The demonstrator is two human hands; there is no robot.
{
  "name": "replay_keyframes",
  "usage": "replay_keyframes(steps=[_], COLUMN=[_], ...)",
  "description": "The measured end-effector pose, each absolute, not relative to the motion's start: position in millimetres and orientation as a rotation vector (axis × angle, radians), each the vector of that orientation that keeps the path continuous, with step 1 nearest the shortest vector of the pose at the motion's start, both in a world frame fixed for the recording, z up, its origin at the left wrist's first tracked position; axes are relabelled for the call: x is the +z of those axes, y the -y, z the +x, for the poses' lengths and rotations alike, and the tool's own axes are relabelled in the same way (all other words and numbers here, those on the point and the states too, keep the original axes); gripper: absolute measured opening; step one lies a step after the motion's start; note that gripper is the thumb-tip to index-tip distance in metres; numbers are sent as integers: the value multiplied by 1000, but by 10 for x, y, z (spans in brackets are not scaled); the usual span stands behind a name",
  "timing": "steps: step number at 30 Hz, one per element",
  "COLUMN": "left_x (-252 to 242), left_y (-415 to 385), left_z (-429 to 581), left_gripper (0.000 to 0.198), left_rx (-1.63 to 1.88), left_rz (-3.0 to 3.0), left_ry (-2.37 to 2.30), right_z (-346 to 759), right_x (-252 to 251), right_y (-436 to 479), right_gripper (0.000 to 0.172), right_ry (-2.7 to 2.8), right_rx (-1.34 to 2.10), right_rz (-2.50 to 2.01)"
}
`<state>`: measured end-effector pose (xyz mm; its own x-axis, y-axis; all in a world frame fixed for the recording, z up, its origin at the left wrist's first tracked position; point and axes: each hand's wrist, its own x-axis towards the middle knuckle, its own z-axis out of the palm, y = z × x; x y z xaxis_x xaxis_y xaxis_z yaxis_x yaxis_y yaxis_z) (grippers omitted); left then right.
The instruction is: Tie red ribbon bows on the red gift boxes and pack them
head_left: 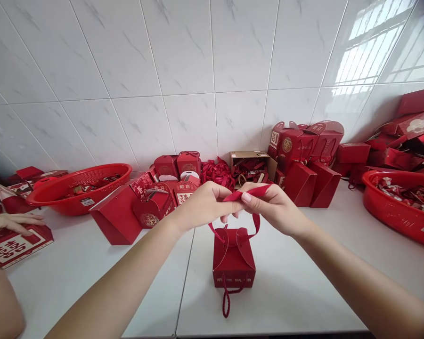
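A small red gift box point(234, 261) stands upright on the table in front of me, its top flaps folded together. A twisted cord handle point(226, 303) hangs down its near side. Red ribbon point(256, 223) passes through the top of the box and rises to my fingers. My left hand point(215, 202) pinches the ribbon just above the box. My right hand point(273, 207) pinches it as well, thumb on top, with the fingertips of both hands nearly meeting. Where the ribbon crosses between them is partly hidden by my fingers.
Red perforated baskets of wrapped sweets stand left point(56, 197) and right point(388, 214). Along the tiled wall are several red boxes point(189, 165), a heap of ribbon point(218, 175) and an open carton point(247, 154). Another person's hand point(12, 223) rests on a box point(21, 247) at left.
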<state>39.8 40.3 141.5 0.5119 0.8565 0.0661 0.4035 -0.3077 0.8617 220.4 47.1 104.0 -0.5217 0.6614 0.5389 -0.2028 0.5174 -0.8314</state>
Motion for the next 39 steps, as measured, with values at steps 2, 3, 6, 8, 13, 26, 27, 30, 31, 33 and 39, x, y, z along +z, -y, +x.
replay_keyframes(steps=[2, 3, 6, 8, 13, 26, 27, 30, 31, 33, 39], left_x=[1408, 1392, 1297, 1217, 1096, 388, 245, -117, -196, -274, -57], left_y=[-409, -417, -460, -492, -494, 296, 364, 527, 558, 570, 282], left_z=[357, 328, 225, 165, 141, -413, -509, -741, -791, -839, -526], left_gripper=[20, 17, 14, 16, 30, 39, 39, 33, 32, 30, 23], left_rx=[590, 553, 550, 603, 766, 1563, 1538, 1372, 1311, 1212, 1145], left_rz=[1924, 1915, 1803, 1684, 1483, 1531, 1437, 1203, 1185, 1264, 1856], left_ry=[-993, -971, -951, -923, -781, -1674, -1782, -1973, -1975, -1954, -1867], right_z=[2258, 2294, 2406, 2460, 2480, 3072, 3179, 3409, 3447, 3459, 3026], right_x=[1039, 1031, 991, 954, 862, 157, 9, -359, -428, -464, -89], right_y=[-496, -512, -551, -567, -595, -109, -76, -14, -4, -7, -130], right_gripper=[22, 22, 26, 31, 33, 25, 28, 33, 32, 39, 42], right_ry=[1949, 2038, 2266, 2337, 2346, 1788, 1798, 1812, 1807, 1757, 1660], right_rx=[1029, 926, 500, 203, -339, 380, 459, 639, 681, 680, 638], right_rz=[-392, -392, -357, -368, -452, -1235, -1329, -1507, -1526, -1559, -1577])
